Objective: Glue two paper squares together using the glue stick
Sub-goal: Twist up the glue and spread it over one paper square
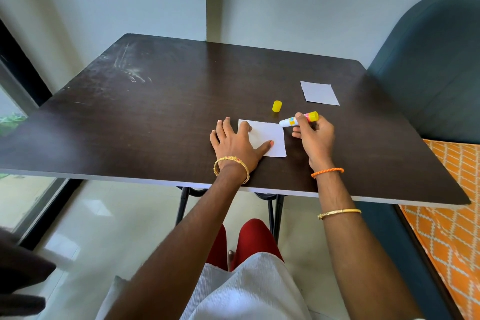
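Note:
A white paper square (270, 138) lies flat on the dark table (155, 112) near its front edge. My left hand (235, 141) presses on its left part with spread, straight fingers and thumb. My right hand (313, 134) grips an uncapped glue stick (298, 119), its white tip at the square's upper right corner. The yellow cap (277, 106) stands just behind the square. A second white paper square (319, 93) lies farther back to the right, apart from both hands.
A dark teal padded chair or headboard (428, 73) rises at the table's right side, with an orange patterned cover (452, 215) below it. The wall runs close behind the table. Folding metal legs (272, 213) show under the front edge.

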